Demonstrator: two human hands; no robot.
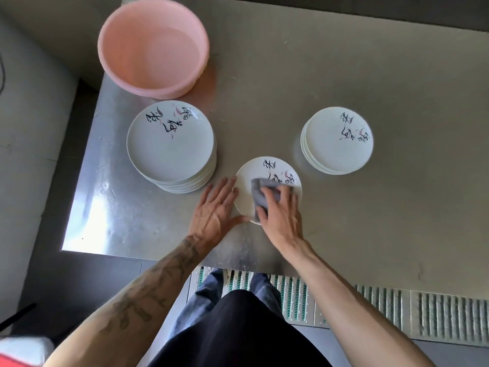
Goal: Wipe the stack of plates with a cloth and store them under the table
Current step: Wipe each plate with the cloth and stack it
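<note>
The right hand [280, 218] grips the grey cloth [264, 193], fingers curled over it, pressing it onto the single plate [254, 170] at centre frame, laid flat on the bench [370, 221] so its face can be rubbed; the left hand [214, 207], fingers straight, braces the plate's left rim, probably against sliding; a taller stack [170, 144] waits centre-left, a shorter stack [337, 140] centre-right, likely already wiped; a pink basin [127, 35] sits upper left.
</note>
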